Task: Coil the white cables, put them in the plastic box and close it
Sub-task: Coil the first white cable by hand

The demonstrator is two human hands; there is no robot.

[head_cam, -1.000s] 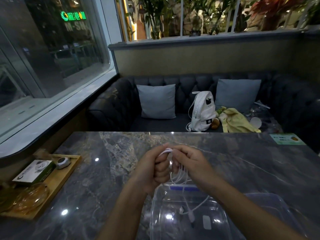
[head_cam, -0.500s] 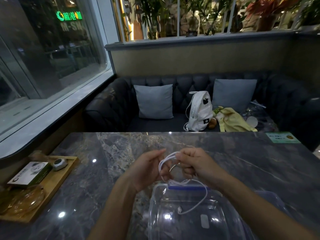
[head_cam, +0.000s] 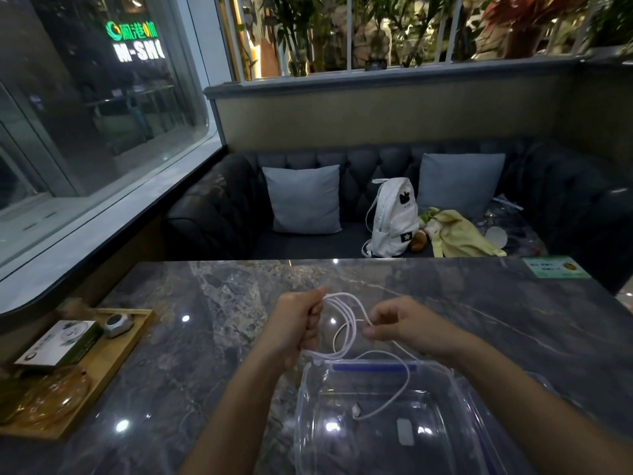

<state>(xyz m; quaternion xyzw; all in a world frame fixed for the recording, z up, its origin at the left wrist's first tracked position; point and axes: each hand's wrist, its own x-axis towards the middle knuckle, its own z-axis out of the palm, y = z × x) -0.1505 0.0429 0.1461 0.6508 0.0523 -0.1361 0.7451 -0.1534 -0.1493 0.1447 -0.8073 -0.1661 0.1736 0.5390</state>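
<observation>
My left hand (head_cam: 299, 323) grips a bundle of loops of the white cable (head_cam: 346, 313) above the marble table. My right hand (head_cam: 399, 325) pinches one strand of the same cable a little to the right of the loops. The loose end of the cable (head_cam: 394, 401) hangs down into the clear plastic box (head_cam: 308, 416), which stands open right below my hands. The box has a blue strip (head_cam: 375, 366) along its far rim. A small white piece (head_cam: 405, 435) lies on the box's bottom.
A wooden tray (head_cam: 113, 358) at the table's left edge carries a small carton (head_cam: 60, 342), a round gadget (head_cam: 118, 324) and an amber glass dish (head_cam: 51, 394). A green card (head_cam: 555, 267) lies at the far right. Beyond the table a sofa holds a white backpack (head_cam: 392, 217).
My hands have moved apart. The right hand has drawn a strand out to the right, and the loops in my left hand have spread wider. The camera view shifted slightly.
</observation>
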